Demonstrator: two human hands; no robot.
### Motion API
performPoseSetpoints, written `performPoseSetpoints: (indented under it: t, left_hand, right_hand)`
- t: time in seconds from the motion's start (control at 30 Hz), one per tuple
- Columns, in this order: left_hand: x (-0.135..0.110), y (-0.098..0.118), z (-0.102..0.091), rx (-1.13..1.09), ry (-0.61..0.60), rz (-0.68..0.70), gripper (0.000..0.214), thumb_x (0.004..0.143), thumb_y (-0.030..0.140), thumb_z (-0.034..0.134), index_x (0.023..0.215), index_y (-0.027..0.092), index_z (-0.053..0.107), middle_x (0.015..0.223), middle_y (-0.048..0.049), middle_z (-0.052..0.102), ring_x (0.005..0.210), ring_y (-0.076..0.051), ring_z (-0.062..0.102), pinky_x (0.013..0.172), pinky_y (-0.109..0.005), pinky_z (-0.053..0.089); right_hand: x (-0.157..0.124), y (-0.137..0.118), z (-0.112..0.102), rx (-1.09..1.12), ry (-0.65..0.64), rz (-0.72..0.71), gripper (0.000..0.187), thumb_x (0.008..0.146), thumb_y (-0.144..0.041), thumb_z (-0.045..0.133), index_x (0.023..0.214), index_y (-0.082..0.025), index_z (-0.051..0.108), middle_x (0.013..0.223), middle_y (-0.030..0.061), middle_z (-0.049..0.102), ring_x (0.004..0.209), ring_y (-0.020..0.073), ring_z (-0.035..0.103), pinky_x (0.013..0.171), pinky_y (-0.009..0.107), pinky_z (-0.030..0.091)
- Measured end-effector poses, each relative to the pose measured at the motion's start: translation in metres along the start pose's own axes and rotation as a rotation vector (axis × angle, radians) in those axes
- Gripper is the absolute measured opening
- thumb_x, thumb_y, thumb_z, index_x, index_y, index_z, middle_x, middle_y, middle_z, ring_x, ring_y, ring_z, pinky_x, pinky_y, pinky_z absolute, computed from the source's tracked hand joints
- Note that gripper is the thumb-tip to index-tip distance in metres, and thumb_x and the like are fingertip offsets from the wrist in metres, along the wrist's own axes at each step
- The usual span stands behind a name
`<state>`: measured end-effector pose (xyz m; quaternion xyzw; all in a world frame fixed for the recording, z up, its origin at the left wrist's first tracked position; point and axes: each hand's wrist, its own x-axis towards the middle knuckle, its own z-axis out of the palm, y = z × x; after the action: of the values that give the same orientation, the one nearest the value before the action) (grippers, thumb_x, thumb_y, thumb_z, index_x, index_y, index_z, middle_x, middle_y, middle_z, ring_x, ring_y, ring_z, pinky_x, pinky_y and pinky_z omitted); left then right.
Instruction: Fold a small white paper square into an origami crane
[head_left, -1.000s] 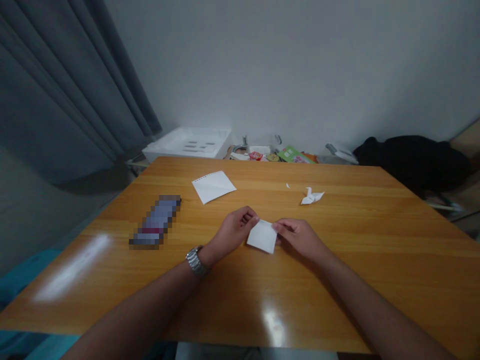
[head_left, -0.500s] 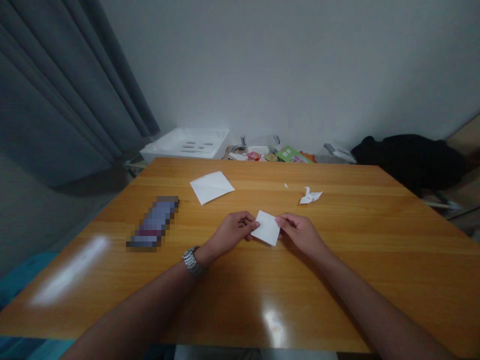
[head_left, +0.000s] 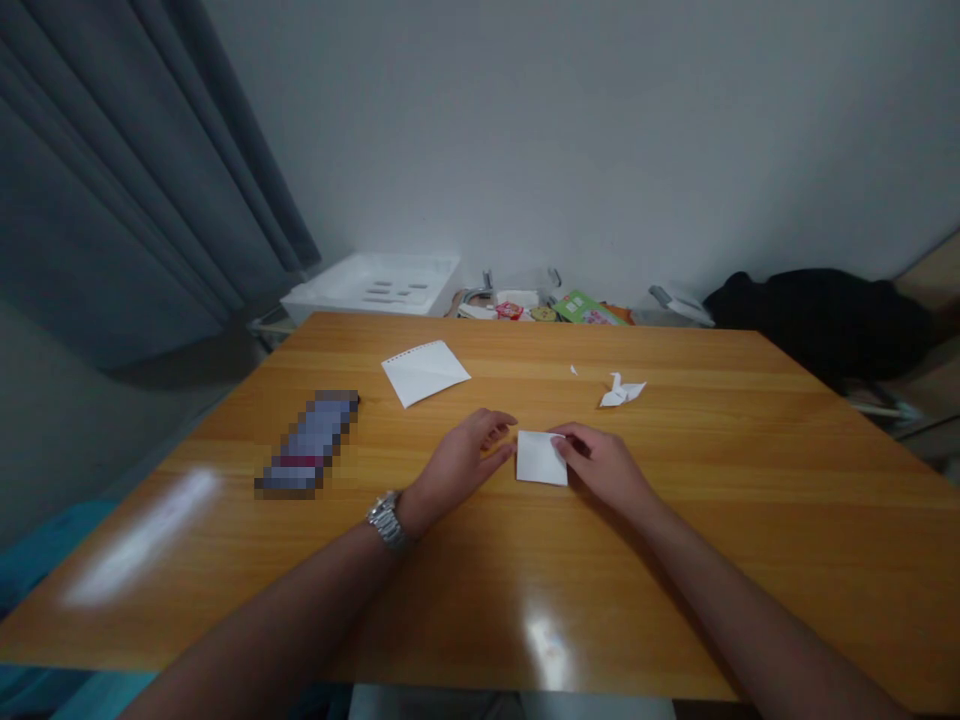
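Observation:
A small square of white paper (head_left: 540,460) is pinched at its right edge between the thumb and fingers of my right hand (head_left: 604,465). My left hand (head_left: 469,455) is just left of the paper, thumb and fingers apart, with nothing visible between them; the thumb tip comes close to the paper's left edge. Beyond my right hand stands a folded white paper bird (head_left: 621,391), with a tiny paper scrap (head_left: 574,370) to its left. A larger white sheet with a perforated edge (head_left: 426,374) lies flat beyond my left hand.
The wooden table (head_left: 420,610) fills the lower view. A pixelated phone-like object (head_left: 309,445) lies on its left side. Past the far edge are a white tray (head_left: 375,285), a green packet or booklet (head_left: 589,309) and a black cloth-like heap (head_left: 817,315).
My left hand has let go of the square paper, its fingers spreading. The paper has turned so its edges lie nearly level, still gripped by my right hand.

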<state>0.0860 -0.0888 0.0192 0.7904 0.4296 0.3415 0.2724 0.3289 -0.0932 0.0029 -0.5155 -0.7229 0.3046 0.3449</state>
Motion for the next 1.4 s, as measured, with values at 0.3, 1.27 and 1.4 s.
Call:
performPoseSetpoints:
  t: [0.3, 1.27, 1.4]
  left_hand:
    - [-0.006, 0.000, 0.000, 0.307, -0.322, 0.312, 0.036, 0.098, 0.033, 0.055, 0.132, 0.022, 0.062, 0.139, -0.0128, 0.059, 0.126, -0.028, 0.056, 0.109, -0.046, 0.041]
    - [-0.017, 0.000, -0.022, 0.452, -0.551, 0.372, 0.051, 0.102, 0.044, 0.046, 0.152, 0.034, 0.039, 0.164, -0.0086, 0.024, 0.149, -0.034, 0.026, 0.121, -0.052, 0.022]
    - [-0.019, 0.001, -0.019, 0.510, -0.544, 0.373, 0.052, 0.102, 0.044, 0.045, 0.153, 0.033, 0.037, 0.163, -0.0098, 0.026, 0.149, -0.035, 0.028, 0.120, -0.054, 0.023]
  right_hand:
    - [0.004, 0.006, 0.000, -0.257, 0.005, -0.185, 0.022, 0.096, -0.028, 0.054, 0.101, -0.019, 0.074, 0.094, 0.0097, 0.068, 0.091, 0.0242, 0.062, 0.082, 0.037, 0.048]
    - [-0.004, 0.007, -0.004, -0.378, -0.159, -0.390, 0.032, 0.100, -0.025, 0.050, 0.126, -0.021, 0.069, 0.129, 0.0123, 0.065, 0.116, 0.0250, 0.061, 0.102, 0.043, 0.050]
    - [-0.006, 0.001, -0.004, -0.416, -0.182, -0.392, 0.036, 0.100, -0.027, 0.051, 0.133, -0.020, 0.063, 0.130, 0.0134, 0.063, 0.118, 0.0261, 0.059, 0.103, 0.044, 0.049]
